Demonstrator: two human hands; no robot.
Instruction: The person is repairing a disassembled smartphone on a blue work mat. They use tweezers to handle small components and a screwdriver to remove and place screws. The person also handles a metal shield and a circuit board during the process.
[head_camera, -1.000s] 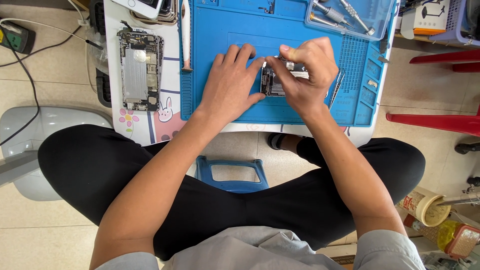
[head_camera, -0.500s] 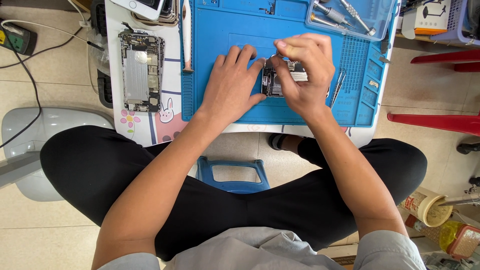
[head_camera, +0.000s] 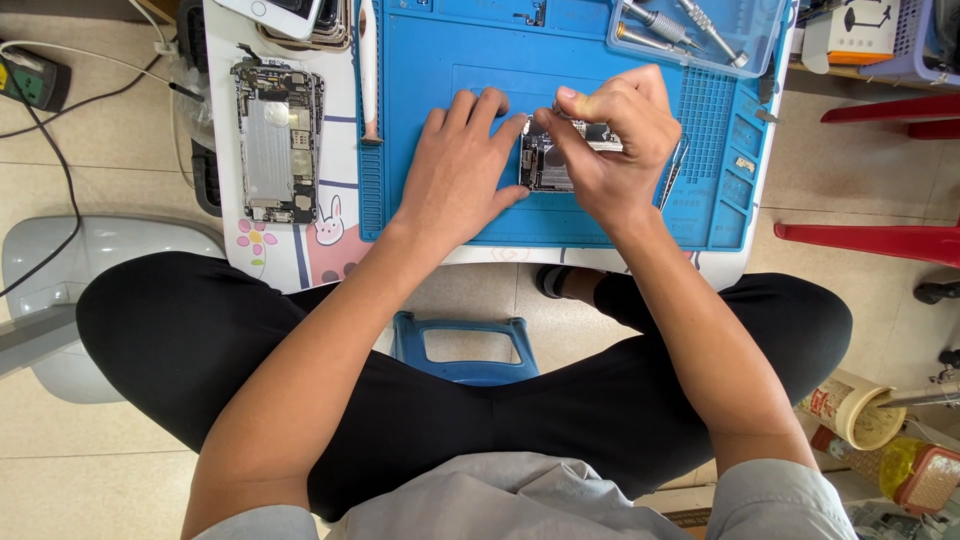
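Observation:
An opened phone with its inner parts showing lies on a blue work mat. My left hand rests flat on the mat, fingers spread, with the thumb pressed against the phone's left edge. My right hand covers the phone's right side. Its thumb and forefinger are pinched together at the phone's top edge. Whether a small piece sits between those fingertips is hidden.
A second opened phone body lies on the white table to the left. A white pry tool sits along the mat's left edge, with tweezers on the mat at right. A clear tray of screwdrivers stands at top right. A blue stool is under the table.
My right hand's pinched fingers have shifted slightly left along the phone's top edge. My left hand has stayed put.

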